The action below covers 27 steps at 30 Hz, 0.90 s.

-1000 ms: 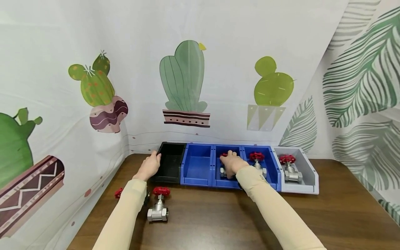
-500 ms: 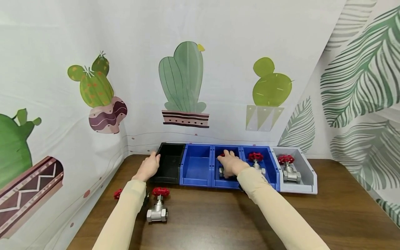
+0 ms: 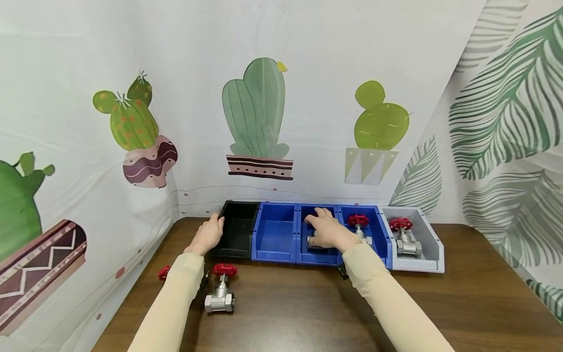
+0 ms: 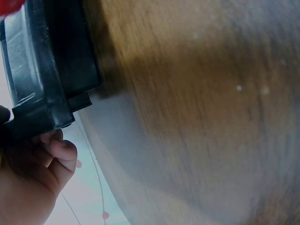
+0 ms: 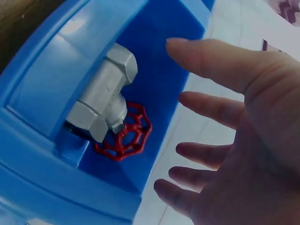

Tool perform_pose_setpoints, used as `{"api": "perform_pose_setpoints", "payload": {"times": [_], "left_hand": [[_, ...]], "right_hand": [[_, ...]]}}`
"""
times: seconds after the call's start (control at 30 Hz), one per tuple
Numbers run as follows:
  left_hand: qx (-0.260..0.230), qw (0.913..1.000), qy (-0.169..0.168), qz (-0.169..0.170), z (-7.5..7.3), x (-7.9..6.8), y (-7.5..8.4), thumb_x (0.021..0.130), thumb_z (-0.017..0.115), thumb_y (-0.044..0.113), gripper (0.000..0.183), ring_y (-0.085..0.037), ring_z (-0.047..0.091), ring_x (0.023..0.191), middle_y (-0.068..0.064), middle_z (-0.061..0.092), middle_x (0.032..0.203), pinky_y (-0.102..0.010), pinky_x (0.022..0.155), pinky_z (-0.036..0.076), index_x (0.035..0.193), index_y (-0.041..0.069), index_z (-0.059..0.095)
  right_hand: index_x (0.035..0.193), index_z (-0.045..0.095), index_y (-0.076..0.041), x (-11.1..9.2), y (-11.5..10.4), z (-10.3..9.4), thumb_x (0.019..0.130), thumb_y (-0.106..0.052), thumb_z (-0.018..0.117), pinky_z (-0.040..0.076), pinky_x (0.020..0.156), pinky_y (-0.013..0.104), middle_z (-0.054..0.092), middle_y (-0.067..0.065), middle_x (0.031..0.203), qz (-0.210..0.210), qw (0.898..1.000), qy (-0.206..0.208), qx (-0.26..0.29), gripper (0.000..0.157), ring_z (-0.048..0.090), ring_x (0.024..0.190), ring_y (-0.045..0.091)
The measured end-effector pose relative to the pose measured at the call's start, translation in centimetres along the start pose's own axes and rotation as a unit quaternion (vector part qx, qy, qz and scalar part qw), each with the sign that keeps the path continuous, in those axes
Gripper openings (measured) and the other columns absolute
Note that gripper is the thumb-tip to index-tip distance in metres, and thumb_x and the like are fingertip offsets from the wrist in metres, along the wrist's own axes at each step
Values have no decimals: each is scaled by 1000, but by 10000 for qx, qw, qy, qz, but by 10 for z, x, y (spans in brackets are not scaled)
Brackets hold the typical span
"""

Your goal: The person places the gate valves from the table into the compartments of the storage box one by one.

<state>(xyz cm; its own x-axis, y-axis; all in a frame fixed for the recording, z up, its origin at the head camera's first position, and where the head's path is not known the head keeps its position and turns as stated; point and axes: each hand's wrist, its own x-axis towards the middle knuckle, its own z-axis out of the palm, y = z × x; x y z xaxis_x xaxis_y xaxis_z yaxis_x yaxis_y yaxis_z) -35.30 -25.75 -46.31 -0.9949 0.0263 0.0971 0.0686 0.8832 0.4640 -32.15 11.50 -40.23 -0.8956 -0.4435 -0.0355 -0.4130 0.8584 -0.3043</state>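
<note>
Grips the left edge of the black bin with curled fingers of the left hand, left of centre in the head view's lower half. Holds the right hand with fingers spread wide, apart from the red-wheeled valve lying in the blue bin, left half of the right wrist view. Has another valve on the brown table, lower left of the head view.

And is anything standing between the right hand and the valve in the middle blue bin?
Nothing visible: in the right wrist view, the right hand is open and apart from the valve, with nothing lying across the gap from the bin.
</note>
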Motion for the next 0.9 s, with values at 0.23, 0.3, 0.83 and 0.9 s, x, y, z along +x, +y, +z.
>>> {"api": "perform_pose_setpoints", "payload": {"times": [0.23, 0.3, 0.83, 0.9], "left_hand": [[-60, 10000, -31, 15, 2, -1, 1, 108, 30, 33, 32, -28, 50, 56, -12, 48, 69, -41, 56, 41, 104, 4, 43], [-56, 10000, -27, 26, 1, -1, 1, 108, 30, 33, 32, -28, 50, 57, -12, 48, 69, -41, 56, 41, 103, 4, 43], [4, 10000, -16, -93, -5, -3, 6, 108, 30, 32, 31, -29, 52, 61, -13, 49, 71, -43, 60, 43, 104, 3, 43], [24, 10000, -12, -87, -3, -3, 5, 108, 29, 33, 32, -29, 52, 61, -13, 49, 71, -43, 60, 43, 104, 4, 43]], "right_hand": [[131, 57, -5, -24, 15, -8, 87, -22, 72, 24, 105, 66, 30, 30, 149, -130, 9965, 676, 483, 49, 19, 139, 50], [132, 56, -5, -33, 20, -11, 88, -21, 72, 24, 104, 66, 30, 30, 149, -109, 9934, 881, 720, 49, 19, 139, 49], [125, 59, -1, -75, 66, -26, 93, -17, 66, 26, 102, 64, 37, 29, 144, 149, 9632, 2333, 1324, 37, 30, 132, 51], [125, 59, 0, -84, 76, -29, 94, -18, 65, 25, 101, 65, 37, 29, 143, 259, 9610, 2412, 1328, 36, 31, 131, 52]]}}
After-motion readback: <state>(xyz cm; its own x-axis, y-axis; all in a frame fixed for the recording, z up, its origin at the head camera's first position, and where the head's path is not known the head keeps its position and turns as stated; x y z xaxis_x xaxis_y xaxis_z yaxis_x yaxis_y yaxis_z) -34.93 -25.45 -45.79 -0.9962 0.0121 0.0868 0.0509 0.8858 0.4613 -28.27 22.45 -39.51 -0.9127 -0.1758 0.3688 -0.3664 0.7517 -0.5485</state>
